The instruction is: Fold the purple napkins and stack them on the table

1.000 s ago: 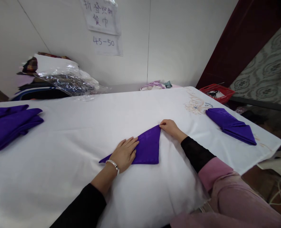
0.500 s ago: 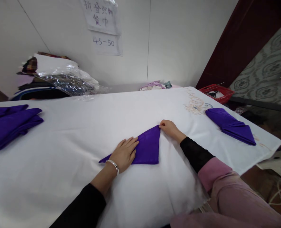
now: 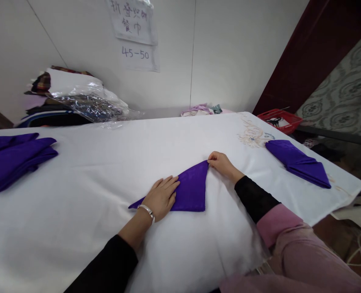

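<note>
The flat left hand (image 3: 160, 199) is pressing the triangular purple cloth (image 3: 191, 189) beneath, apparently steadying it while the right hand (image 3: 222, 164) is pinching its far corner

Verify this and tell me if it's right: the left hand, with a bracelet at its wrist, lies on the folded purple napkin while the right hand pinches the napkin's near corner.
Wrong corner: the head view shows the right hand pinching the far corner of the folded purple napkin. The left hand, with a bracelet at its wrist, does lie on it.
</note>
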Demonstrator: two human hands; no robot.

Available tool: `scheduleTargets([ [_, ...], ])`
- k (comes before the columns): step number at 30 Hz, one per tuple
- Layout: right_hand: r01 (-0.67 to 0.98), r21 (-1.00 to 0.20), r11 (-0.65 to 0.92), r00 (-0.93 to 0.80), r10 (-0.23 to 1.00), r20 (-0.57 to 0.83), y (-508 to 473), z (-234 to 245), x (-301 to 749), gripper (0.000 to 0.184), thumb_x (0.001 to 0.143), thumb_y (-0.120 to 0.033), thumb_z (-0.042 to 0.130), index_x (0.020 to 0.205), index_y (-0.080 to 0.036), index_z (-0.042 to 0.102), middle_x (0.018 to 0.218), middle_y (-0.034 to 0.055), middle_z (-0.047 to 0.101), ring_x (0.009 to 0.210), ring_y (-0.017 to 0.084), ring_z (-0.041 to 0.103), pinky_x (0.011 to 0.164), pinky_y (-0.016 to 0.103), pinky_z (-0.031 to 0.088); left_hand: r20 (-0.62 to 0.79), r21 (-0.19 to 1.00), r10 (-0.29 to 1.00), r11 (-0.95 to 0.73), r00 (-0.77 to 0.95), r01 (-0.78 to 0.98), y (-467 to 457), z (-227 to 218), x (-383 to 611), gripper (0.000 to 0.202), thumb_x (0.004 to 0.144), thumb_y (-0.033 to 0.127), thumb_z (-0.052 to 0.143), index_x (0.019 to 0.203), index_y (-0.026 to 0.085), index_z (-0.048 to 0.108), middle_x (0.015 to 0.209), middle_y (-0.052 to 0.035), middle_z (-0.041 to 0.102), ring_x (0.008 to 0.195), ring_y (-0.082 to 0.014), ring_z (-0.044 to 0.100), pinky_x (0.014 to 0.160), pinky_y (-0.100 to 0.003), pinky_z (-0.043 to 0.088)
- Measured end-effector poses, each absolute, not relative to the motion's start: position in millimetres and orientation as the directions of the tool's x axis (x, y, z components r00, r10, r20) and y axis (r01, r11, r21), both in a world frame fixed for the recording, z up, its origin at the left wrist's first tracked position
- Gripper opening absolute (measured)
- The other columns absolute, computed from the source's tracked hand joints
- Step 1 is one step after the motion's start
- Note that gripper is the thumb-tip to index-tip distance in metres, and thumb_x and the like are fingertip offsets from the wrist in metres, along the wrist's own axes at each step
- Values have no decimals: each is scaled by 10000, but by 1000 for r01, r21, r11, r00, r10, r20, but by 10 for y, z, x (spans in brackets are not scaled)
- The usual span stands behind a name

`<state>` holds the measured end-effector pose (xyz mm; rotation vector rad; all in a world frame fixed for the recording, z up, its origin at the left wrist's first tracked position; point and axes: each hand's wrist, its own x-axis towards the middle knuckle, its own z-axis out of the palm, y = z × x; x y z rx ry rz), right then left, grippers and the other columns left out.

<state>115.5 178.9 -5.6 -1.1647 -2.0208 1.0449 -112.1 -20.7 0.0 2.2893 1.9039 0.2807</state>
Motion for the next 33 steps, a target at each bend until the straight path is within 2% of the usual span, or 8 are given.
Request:
scheduleTargets([
  [5, 428, -823, 373, -479, 866, 143, 1795, -29, 1164, 89, 674, -243, 579, 730, -186, 618, 645, -14, 604, 591, 131, 525, 564, 241, 394, 74, 232, 982, -186, 173, 955, -219, -9, -1121, 429, 892, 246, 336, 1299, 217, 467, 1440, -19, 405, 1333, -200, 340, 1106, -445, 273],
  [11, 244, -890, 386, -429, 866, 258, 1819, -25, 1162, 172, 716, -335, 610, 816, -198, 633, 688, -11, 603, 615, 136, 535, 583, 257, 423, 130, 252, 976, -205, 177, 946, -218, -40, -1133, 408, 882, 243, 375, 1273, 232, 489, 1415, -24, 442, 1313, -208, 374, 1091, -446, 296],
  [17, 422, -740, 523, -460, 827, 322, 1832, -29, 1172, 129, 744, -230, 570, 808, -192, 675, 760, 24, 659, 707, 164, 589, 693, 290, 447, 151, 261, 972, -217, 182, 941, -217, -53, -1138, 401, 879, 238, 385, 1264, 231, 496, 1405, -29, 456, 1303, -212, 387, 1086, -455, 302],
  [20, 504, -659, 558, -509, 808, 295, 1827, -9, 1193, 159, 739, -172, 565, 831, -192, 693, 814, 39, 683, 757, 174, 607, 736, 296, 446, 171, 268, 968, -226, 185, 936, -220, -64, -1143, 398, 884, 245, 379, 1264, 222, 497, 1406, -42, 454, 1299, -215, 392, 1083, -460, 308],
  [22, 527, -648, 550, -546, 803, 237, 1833, -19, 1215, 170, 741, -154, 558, 828, -195, 699, 813, 35, 692, 758, 175, 615, 732, 291, 446, 209, 282, 961, -236, 180, 930, -220, -77, -1152, 410, 885, 249, 380, 1281, 213, 479, 1411, -62, 445, 1289, -214, 404, 1081, -455, 317],
  [27, 504, -722, 475, -581, 805, 123, 1863, -85, 1255, 177, 742, -162, 553, 831, -199, 701, 793, 17, 701, 724, 164, 626, 681, 263, 451, 275, 329, 953, -220, 130, 918, -211, -116, -1182, 486, 900, 353, 403, 1353, 179, 387, 1374, -108, 479, 1280, -229, 417, 1068, -440, 352],
  [31, 490, -750, 444, -536, 832, 143, 1875, -107, 1247, 250, 735, -190, 565, 954, -189, 685, 806, 24, 695, 716, 160, 618, 670, 260, 453, 276, 359, 960, -149, 48, 921, -188, -163, -1208, 475, 911, 394, 384, 1315, 149, 430, 1321, -120, 528, 1261, -240, 440, 1062, -440, 369],
  [33, 469, -772, 428, -527, 838, 144, 1876, -116, 1240, 227, 730, -195, 563, 920, -182, 687, 805, 26, 693, 719, 161, 617, 666, 258, 455, 295, 383, 955, -115, -3, 917, -174, -190, -1224, 443, 913, 393, 378, 1260, 138, 484, 1294, -125, 545, 1250, -243, 449, 1062, -449, 373],
])
